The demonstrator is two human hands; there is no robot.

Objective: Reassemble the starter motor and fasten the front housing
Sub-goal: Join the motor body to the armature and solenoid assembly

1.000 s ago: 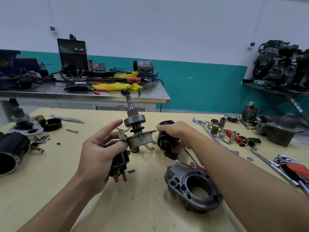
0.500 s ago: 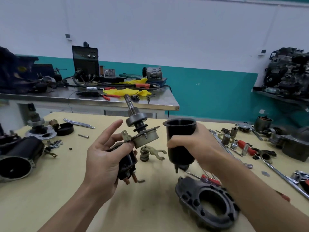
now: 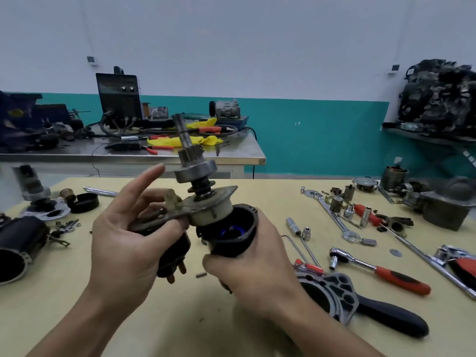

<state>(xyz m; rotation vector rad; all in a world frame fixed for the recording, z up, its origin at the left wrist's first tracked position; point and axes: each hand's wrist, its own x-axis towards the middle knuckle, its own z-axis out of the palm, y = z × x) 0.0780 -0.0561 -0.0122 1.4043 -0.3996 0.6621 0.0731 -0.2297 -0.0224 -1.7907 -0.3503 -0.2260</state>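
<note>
The left hand (image 3: 126,248) grips the shaft part (image 3: 195,172), tilted so its white bottom meets the mouth of the black cup (image 3: 231,244). The right hand (image 3: 252,276) wraps round the cup to join them. The front housing (image 3: 334,284) lies on the bench (image 3: 167,325) nearby, ready for later.
</note>
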